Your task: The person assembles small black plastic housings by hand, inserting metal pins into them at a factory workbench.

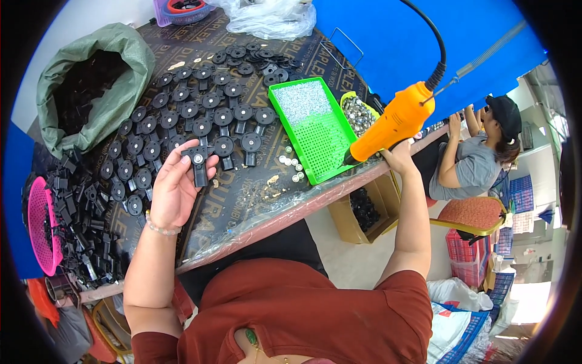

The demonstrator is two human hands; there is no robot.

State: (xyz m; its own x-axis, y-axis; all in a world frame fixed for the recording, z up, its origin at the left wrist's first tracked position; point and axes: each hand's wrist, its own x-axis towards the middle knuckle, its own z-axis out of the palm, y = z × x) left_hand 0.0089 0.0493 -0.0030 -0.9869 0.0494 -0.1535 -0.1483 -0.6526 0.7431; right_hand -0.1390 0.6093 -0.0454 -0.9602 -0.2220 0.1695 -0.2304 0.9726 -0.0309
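Head view: left hand (pixel 173 193) pinched on one black plastic T-shaped part (pixel 199 168), held above table's left side. Right hand (pixel 399 156) clamped on one orange pistol-shaped electric screwdriver (pixel 393 122), fingers partly hidden. One green perforated plastic tray (pixel 320 144), right. About thirty black disc-topped plastic pieces (pixel 202 126), left and far.

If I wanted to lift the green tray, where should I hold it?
Maybe take the tray by its left and near rims, from the near left: its raised edges look pinchable; the yellow container crowds its right side and the driver its near right corner.
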